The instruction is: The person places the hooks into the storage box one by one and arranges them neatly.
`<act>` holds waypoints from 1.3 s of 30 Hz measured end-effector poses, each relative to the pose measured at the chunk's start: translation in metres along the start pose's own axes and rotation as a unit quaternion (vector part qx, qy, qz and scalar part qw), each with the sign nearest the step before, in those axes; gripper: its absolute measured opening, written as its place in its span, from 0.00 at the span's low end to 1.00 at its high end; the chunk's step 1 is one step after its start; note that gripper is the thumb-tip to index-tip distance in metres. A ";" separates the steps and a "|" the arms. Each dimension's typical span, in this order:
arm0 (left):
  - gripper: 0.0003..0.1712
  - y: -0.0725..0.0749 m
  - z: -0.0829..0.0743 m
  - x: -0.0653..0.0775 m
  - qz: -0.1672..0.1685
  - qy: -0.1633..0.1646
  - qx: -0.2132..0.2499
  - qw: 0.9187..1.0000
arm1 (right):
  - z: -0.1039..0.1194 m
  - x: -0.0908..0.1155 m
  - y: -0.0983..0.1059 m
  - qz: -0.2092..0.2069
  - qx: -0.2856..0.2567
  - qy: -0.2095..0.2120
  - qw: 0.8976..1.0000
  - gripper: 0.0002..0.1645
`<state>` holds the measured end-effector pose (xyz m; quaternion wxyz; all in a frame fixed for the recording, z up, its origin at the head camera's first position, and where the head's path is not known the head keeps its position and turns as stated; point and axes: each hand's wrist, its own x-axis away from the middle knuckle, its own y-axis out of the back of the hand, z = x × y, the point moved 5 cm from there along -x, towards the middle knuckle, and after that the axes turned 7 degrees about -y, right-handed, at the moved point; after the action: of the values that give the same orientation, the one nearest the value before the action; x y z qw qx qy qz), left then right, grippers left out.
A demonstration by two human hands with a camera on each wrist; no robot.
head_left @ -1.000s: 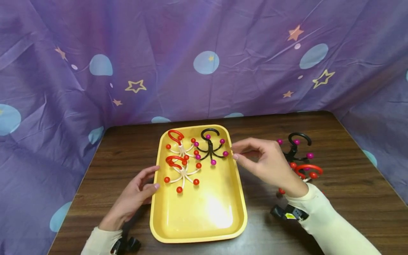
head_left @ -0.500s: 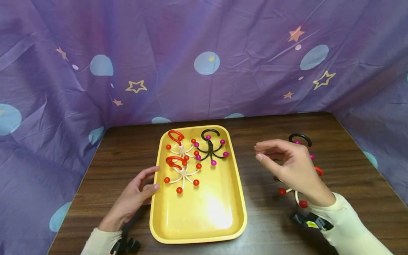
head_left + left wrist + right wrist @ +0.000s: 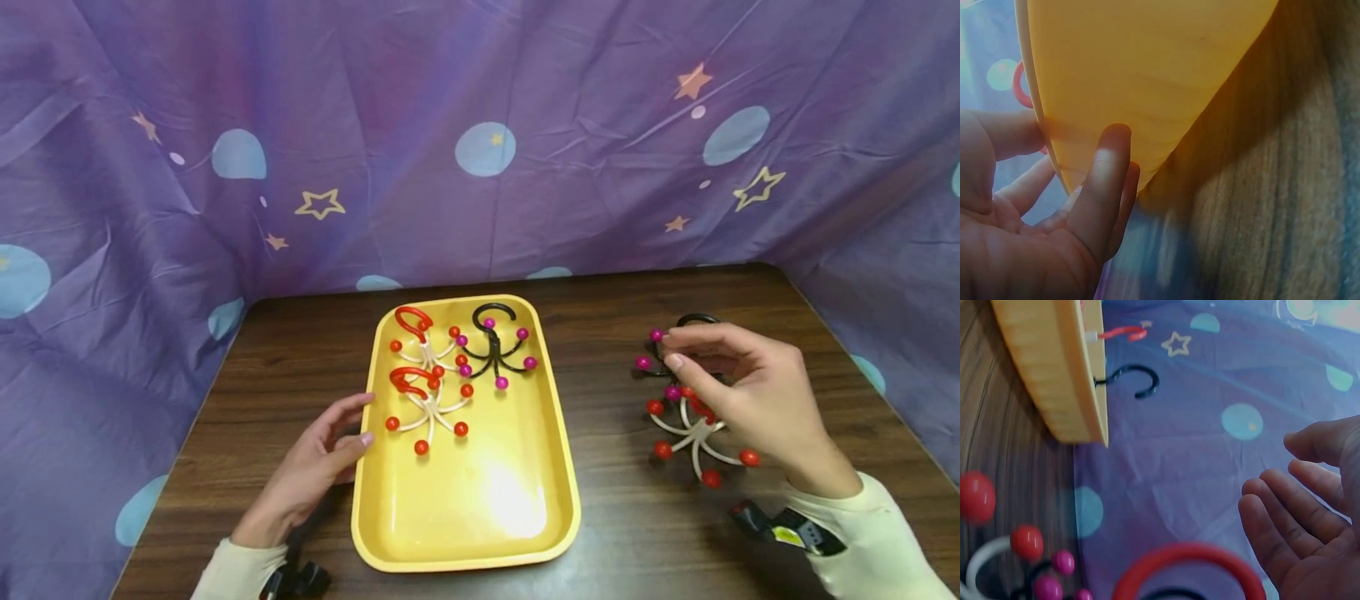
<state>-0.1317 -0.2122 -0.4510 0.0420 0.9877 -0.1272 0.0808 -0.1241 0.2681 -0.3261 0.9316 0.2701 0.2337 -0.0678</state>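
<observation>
Gleaming yellow tray [image 3: 442,508] with rounded corners

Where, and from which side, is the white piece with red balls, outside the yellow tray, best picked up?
Probably by its red hook, from above: the right wrist view shows that curved loop standing high, while the white legs splay low with red balls at their tips.

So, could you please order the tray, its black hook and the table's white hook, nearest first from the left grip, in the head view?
1. Tray: touching the left grip.
2. Black hook: tray's far right.
3. White hook: table's right.
</observation>
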 end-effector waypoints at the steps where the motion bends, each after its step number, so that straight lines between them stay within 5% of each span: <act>1: 0.35 0.000 0.000 0.000 -0.001 0.000 -0.001 1.000 | -0.002 0.001 0.004 -0.005 0.005 0.000 1.000 0.19; 14: 0.36 0.000 0.001 0.001 0.000 -0.002 0.004 1.000 | -0.038 0.014 0.040 -0.032 0.057 -0.080 0.995 0.17; 29: 0.36 0.000 0.002 -0.001 -0.001 -0.003 0.003 1.000 | -0.059 0.040 0.035 0.005 0.083 -0.098 0.992 0.21; 39: 0.35 0.001 0.002 -0.002 -0.002 0.004 0.000 1.000 | -0.054 0.045 0.030 0.018 0.072 -0.098 0.992 0.16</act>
<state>-0.1330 -0.2126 -0.4531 0.0427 0.9876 -0.1249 0.0850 -0.0981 0.3228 -0.3735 0.9293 0.3324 0.1311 -0.0933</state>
